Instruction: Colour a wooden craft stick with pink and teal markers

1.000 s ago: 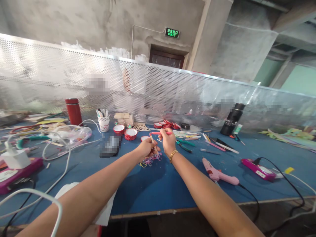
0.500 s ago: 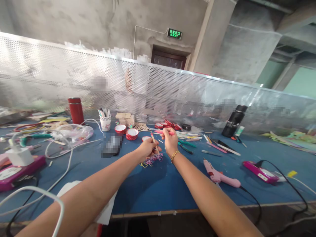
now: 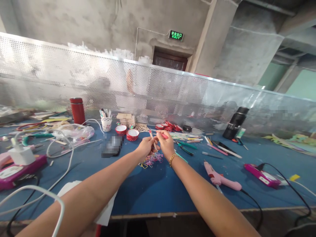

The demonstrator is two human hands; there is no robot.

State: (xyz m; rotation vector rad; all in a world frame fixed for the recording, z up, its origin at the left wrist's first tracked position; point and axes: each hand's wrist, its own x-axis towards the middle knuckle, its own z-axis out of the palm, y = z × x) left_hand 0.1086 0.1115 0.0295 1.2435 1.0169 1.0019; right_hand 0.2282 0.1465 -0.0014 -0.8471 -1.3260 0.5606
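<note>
My left hand [image 3: 146, 146] is closed on a thin wooden stick [image 3: 154, 144] whose upper end is red. Close beside it, my right hand [image 3: 165, 143] grips a red pen [image 3: 162, 134], its tip pointing left near the top of the stick. Under the two hands lies a tangle of pink, purple and yellow bands [image 3: 151, 160] on the blue table [image 3: 148, 197]. Red-rimmed round tins [image 3: 132, 134] stand just beyond my left hand.
A dark phone [image 3: 112, 145] and a cup of pens [image 3: 106, 121] are at the left. Pliers [image 3: 185, 148], a pink glue gun [image 3: 221, 179] and a purple power strip [image 3: 261, 175] lie right. White cables cross the left side.
My right hand has moved slightly down and left, closer to my left hand. The pen tip now sits nearer the red end of the stick.
</note>
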